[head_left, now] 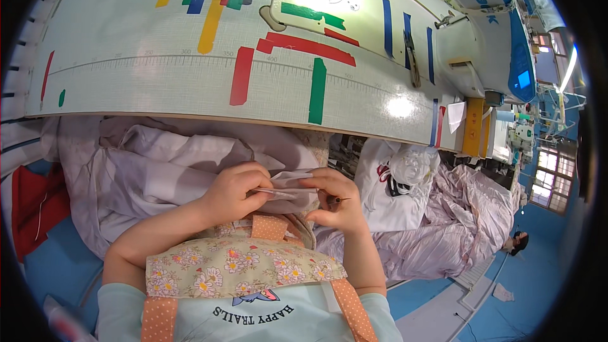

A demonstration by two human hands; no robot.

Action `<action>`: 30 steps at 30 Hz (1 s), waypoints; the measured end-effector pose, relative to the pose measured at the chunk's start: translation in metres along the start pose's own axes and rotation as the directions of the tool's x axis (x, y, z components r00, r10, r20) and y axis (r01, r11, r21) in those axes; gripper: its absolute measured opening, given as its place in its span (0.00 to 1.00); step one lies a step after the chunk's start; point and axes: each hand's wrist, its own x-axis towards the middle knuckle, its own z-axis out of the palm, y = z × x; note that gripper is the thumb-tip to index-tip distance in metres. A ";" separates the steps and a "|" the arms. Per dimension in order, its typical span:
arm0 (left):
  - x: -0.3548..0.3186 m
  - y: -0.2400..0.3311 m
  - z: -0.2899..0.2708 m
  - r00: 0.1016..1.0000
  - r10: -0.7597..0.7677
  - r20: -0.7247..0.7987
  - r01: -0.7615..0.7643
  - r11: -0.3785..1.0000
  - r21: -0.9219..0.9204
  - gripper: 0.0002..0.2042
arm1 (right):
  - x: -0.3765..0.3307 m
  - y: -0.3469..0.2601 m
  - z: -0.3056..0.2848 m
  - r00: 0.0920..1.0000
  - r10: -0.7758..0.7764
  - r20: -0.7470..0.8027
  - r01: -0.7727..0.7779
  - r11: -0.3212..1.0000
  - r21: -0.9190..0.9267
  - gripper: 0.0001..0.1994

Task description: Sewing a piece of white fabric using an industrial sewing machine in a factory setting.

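Pale lavender-white fabric (171,168) lies in loose folds over my lap, below the table edge. A folded edge of fabric (291,182) is stretched between my two hands. My left hand (235,191) is closed, pinching this edge between thumb and fingers. At the other end, my right hand (339,196) grips the fabric with its fingers curled. A small dark slender tool (337,200) also sits within the right hand, its thin tip sticking out to the right; its kind is too small to tell.
A white sewing machine (472,41) stands on the table (145,85), which bears coloured tape strips and a printed ruler. Metal thread snips (412,60) lie near the machine. Right of my lap are a white bundle (386,196) and a heap of pinkish striped fabric (468,215). Red cloth (41,209) lies left.
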 end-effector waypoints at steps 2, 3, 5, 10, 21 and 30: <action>0.000 0.000 0.000 1.000 0.030 -0.007 -0.030 1.000 0.008 0.04 | 0.001 0.002 0.002 0.999 -0.036 -0.033 0.034 0.997 -0.064 0.16; 0.000 -0.001 0.000 1.000 0.029 0.004 -0.029 0.999 0.019 0.04 | 0.002 0.003 0.004 0.995 -0.062 -0.077 0.055 0.995 -0.089 0.14; 0.000 -0.002 0.001 0.998 0.057 -0.001 -0.056 0.998 0.029 0.04 | 0.004 0.007 0.008 0.991 -0.083 -0.109 0.068 0.989 -0.135 0.11; 0.000 -0.003 0.001 0.997 0.075 -0.014 -0.074 0.996 0.043 0.05 | 0.002 0.011 0.013 0.979 -0.023 -0.205 0.013 0.999 -0.052 0.06; 0.000 -0.005 0.004 0.991 0.136 0.005 -0.135 0.979 0.155 0.07 | 0.007 0.013 0.016 0.968 -0.082 -0.238 0.073 0.996 -0.044 0.10; 0.012 0.011 -0.011 0.940 0.338 -0.036 -0.290 0.851 0.437 0.09 | 0.019 -0.002 0.015 0.929 -0.182 -0.323 0.048 0.922 -0.384 0.13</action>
